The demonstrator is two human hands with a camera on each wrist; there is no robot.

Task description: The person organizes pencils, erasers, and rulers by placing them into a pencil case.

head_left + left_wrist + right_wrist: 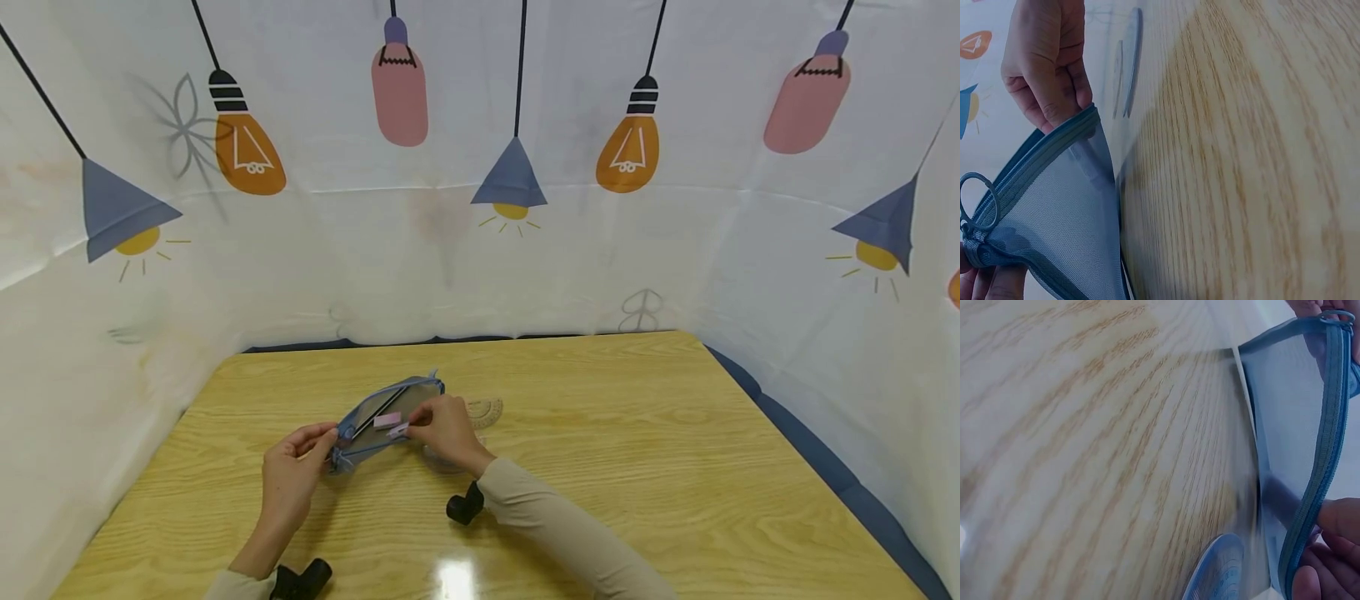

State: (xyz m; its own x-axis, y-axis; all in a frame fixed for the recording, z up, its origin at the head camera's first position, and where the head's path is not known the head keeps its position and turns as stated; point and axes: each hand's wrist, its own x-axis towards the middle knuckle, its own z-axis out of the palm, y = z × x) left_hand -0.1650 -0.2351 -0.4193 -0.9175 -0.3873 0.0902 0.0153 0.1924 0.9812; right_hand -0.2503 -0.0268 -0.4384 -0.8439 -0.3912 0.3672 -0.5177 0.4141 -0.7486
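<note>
A blue mesh zip pencil case [372,451] lies tilted on the table with its zip undone. My left hand [291,477] pinches its near left end, beside the ring-shaped zip pull [979,199]. Inside show dark pencils [378,414] and a pink eraser [387,421]. My right hand [447,432] is at the opening on the right side, thumb and fingers pinching a small pale purple piece [397,431] beside the eraser; I cannot tell its kind. In the left wrist view, the right fingertips dip behind the zip edge, partly hidden.
Just beyond my right hand lies a clear protractor [487,412]. Another clear flat piece [442,461] is partly hidden under the right wrist. The wooden table [615,433] meets a white printed cloth [450,267] at the back. Black cameras sit on both wrists.
</note>
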